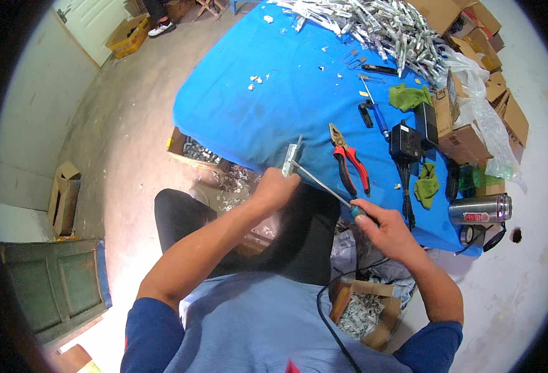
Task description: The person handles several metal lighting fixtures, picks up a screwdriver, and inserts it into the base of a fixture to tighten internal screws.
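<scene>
My left hand is closed around the lower end of a small silver-white metal piece, long and narrow, with a thin rod sticking up from its top. In my right hand is a screwdriver with a long steel shaft and a dark teal handle. Its tip meets the side of the silver piece, near the table's front edge. Red-handled pliers lie on the blue cloth just beyond my right hand. A blue-handled screwdriver rests farther back.
A large heap of similar silver pieces covers the far end of the blue-covered table. Along the right stand a black power adapter, green cloths, a steel flask and cardboard boxes. Below sits an open box of parts.
</scene>
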Motion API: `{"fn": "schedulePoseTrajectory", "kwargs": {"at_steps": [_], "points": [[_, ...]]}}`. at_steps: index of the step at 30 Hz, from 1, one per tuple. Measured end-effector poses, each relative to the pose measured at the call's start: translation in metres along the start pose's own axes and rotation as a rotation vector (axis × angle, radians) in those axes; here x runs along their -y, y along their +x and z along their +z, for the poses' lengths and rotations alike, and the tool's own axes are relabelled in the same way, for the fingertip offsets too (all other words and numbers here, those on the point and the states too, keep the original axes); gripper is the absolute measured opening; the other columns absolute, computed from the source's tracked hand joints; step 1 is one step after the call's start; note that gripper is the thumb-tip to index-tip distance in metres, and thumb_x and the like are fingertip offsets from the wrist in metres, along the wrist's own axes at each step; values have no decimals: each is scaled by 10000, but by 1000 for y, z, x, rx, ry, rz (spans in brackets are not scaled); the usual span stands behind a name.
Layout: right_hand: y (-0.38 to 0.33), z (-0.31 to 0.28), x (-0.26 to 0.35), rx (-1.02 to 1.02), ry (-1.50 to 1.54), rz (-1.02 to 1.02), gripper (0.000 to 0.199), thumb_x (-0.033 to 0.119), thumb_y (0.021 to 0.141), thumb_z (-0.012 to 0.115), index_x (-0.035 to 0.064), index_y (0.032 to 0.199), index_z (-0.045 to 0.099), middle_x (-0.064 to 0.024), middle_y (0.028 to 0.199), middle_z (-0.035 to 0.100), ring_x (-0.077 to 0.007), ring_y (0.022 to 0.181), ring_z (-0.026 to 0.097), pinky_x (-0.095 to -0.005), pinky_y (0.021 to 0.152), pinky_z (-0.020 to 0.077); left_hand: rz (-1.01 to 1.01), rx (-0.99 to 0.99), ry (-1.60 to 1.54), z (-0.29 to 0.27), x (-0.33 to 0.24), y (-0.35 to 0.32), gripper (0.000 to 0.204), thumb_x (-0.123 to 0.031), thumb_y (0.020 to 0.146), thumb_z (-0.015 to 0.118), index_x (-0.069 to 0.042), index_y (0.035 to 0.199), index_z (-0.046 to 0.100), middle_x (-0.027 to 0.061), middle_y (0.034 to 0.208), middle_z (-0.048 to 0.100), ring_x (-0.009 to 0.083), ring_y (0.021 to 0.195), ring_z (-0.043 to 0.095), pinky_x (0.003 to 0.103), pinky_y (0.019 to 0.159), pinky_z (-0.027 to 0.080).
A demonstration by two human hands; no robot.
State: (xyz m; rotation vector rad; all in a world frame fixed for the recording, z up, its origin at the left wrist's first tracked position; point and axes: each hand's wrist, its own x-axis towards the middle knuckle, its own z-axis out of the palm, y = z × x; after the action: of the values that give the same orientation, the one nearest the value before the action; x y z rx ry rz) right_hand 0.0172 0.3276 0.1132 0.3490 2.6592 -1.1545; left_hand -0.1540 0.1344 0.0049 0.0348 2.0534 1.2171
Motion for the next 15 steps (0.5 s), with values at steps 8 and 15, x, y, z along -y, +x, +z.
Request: {"fn": "schedulePoseTrajectory", "kwargs": {"at_steps": [8,15], "points": [[-6,-1,-7,-57,124,-97,411,218,884,632,35,1246,567,-75,852,636,-169,719,572,-354,670,469,41,61,5,-3,8,0,363,-273,807,601,86,752,606,172,656,601,263,642,612,422,598,465],[-10,3,-8,-135,-315,-231,467,200,859,649,78,1293,528,-144,806,591,-343,727,606,-411,656,498,23,34,22,-3,6,-3,359,-281,809,603,74,759,613,180,677,615,286,661,619,420,621,467]]}}
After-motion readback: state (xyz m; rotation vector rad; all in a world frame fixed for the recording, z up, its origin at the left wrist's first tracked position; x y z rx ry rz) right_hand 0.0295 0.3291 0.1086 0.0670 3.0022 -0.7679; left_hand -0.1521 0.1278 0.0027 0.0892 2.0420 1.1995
